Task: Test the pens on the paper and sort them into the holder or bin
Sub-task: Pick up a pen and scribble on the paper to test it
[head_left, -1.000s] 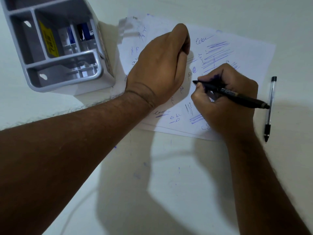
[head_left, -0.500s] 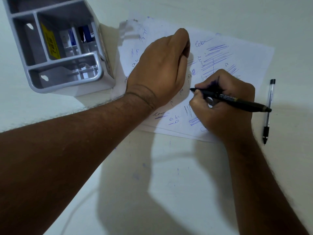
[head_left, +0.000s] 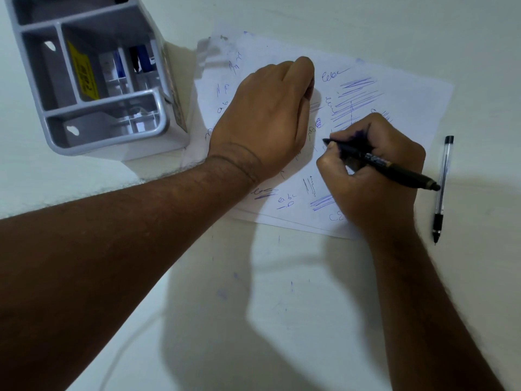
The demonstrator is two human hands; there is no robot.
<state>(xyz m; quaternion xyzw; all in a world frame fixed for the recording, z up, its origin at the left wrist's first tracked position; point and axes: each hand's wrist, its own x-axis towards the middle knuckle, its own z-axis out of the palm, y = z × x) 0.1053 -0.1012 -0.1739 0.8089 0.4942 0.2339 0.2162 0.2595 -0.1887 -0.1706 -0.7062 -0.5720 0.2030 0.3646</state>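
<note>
A white paper (head_left: 408,88) covered in blue scribbles lies on the table. My right hand (head_left: 375,187) grips a black pen (head_left: 400,169) in a writing hold, its tip down on the paper near the middle. My left hand (head_left: 267,114) rests on the paper to the left of the pen tip, fingers curled under and hidden; nothing shows in it. A grey compartmented holder (head_left: 158,108) stands at the upper left, with blue-capped pens (head_left: 141,60) inside. A clear pen with a black cap (head_left: 442,182) lies on the table right of the paper.
The white table (head_left: 282,306) carries small blue ink marks in front of the paper. A yellow label (head_left: 84,77) sits inside the holder. No bin is in view.
My right hand has made small movements with the black pen's tip on the paper. My left hand has stayed on the sheet. The view has shifted slightly.
</note>
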